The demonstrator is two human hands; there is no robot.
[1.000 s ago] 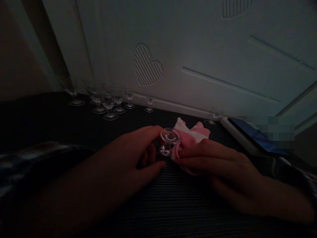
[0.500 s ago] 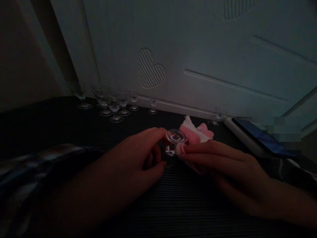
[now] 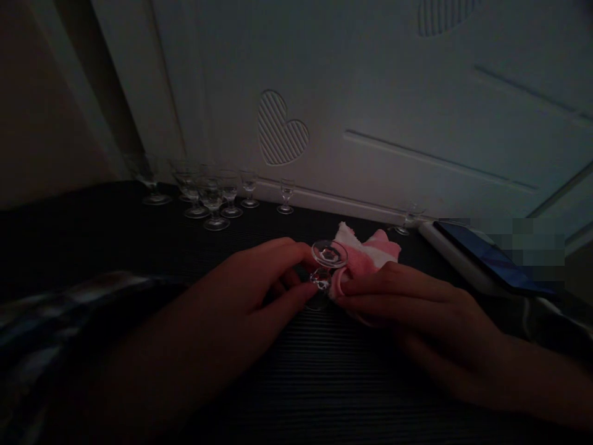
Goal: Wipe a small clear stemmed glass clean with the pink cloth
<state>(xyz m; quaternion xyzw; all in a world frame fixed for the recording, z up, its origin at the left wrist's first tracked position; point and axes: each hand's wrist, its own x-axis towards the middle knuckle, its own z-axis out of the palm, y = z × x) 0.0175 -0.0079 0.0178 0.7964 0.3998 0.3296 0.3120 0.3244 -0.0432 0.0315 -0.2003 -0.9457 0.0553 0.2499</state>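
Note:
In the middle of the dark table a small stemmed glass is upside down, its round foot on top and its rim towards the table. My left hand holds it from the left, with the index finger by the foot and the thumb against the stem. A pink and white cloth is bunched in my right hand, whose fingers are closed on it. The cloth's near edge is right beside the glass. Dim light hides part of the glass bowl.
Several upright stemmed glasses stand at the back left. One small glass is by the white panel, another glass farther right. A tablet-like device lies at the right on the dark ribbed table.
My left thumb has moved up and closed onto the glass stem. The cloth in my right hand has shifted slightly, its upper corner a little lower and to the left.

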